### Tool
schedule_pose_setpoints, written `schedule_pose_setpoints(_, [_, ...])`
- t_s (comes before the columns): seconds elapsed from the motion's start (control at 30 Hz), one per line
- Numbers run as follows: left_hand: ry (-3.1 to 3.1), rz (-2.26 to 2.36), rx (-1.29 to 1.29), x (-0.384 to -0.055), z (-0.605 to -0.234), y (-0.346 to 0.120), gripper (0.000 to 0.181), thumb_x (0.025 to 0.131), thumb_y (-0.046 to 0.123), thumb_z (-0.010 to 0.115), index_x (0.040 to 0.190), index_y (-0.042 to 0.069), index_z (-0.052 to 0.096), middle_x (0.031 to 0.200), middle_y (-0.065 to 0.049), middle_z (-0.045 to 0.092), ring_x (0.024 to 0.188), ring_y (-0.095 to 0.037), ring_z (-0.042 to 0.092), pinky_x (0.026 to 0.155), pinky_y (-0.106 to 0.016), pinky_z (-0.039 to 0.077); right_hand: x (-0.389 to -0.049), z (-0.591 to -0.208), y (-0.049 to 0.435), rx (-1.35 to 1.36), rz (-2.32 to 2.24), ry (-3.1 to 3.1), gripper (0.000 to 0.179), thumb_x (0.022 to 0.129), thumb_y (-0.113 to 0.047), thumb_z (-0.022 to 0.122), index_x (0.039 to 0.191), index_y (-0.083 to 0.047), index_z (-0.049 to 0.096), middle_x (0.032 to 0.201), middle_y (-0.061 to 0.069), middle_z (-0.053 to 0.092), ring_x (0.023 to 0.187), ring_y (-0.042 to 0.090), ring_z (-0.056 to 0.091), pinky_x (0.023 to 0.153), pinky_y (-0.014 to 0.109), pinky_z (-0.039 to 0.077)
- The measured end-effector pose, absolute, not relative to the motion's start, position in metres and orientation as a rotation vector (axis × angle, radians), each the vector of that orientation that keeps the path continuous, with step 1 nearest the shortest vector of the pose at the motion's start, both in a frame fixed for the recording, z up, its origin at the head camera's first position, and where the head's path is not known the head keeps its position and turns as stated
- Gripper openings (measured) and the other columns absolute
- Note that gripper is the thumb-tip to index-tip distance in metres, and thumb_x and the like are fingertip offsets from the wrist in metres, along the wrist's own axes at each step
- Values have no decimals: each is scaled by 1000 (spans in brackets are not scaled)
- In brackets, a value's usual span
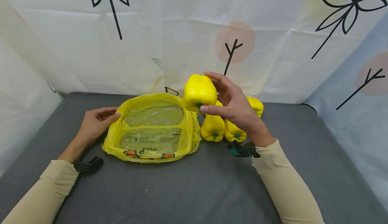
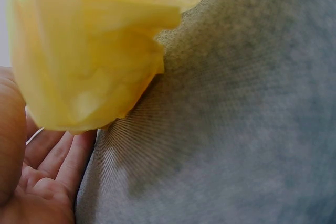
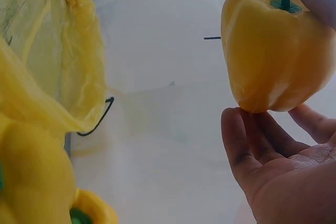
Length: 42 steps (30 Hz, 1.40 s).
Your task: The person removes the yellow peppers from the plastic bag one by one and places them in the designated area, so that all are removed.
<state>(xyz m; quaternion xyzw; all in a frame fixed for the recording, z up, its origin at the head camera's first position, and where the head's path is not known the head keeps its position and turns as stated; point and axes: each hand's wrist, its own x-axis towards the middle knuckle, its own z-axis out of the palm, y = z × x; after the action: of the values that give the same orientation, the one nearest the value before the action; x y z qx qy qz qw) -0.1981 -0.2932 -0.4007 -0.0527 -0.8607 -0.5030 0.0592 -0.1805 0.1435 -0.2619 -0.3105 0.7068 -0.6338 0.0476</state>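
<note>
My right hand [image 1: 234,104] grips a yellow bell pepper [image 1: 198,91], thumb at its green-stemmed end and fingers at the opposite end. The pepper [image 3: 273,51] is raised off the table, by the bag's right rim in the head view. A thin yellow plastic bag [image 1: 192,134] lies with its mouth spread wide, printed lettering visible inside. At its left edge my left hand [image 1: 95,124] pinches the rim between thumb and fingers. In the left wrist view the bag [image 2: 84,77] hangs over the fingers and hides their tips.
Several more yellow peppers [image 1: 213,128] stand on the grey table [image 1: 182,193] just right of the bag, partly behind my right hand. Behind the table hangs a white patterned cloth [image 1: 188,49], and another cloth [image 1: 369,116] borders the right side.
</note>
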Motion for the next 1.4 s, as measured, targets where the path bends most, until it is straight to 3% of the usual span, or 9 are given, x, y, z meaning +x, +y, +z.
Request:
schedule_pose_setpoints(0.6, [-2571, -1579, -176, -197, -400, -291, 52, 100, 28, 68, 133, -11, 59, 102, 27, 62, 93, 11, 62, 75, -10, 54, -178, -271, 195, -802, -1840, 2296, 78, 90, 3, 73, 156, -12, 36, 153, 12, 41, 136, 28, 44, 108, 30, 45])
schedule_pose_setpoints(0.97, [-2566, -1595, -183, -197, -400, -291, 51, 100, 27, 68, 133, -11, 59, 101, 27, 63, 92, 10, 63, 75, -11, 54, -169, -273, 227, -759, -1873, 2281, 77, 92, 11, 67, 157, -13, 35, 154, 14, 36, 130, 28, 48, 97, 26, 53])
schedule_pose_setpoints(1.4, [-2565, -1601, -181, -197, -399, -291, 51, 100, 26, 68, 133, -11, 59, 101, 27, 63, 91, 10, 64, 75, -11, 54, -160, -278, 259, -743, -1881, 2345, 78, 91, 16, 65, 157, -12, 35, 151, 12, 39, 128, 24, 48, 96, 21, 52])
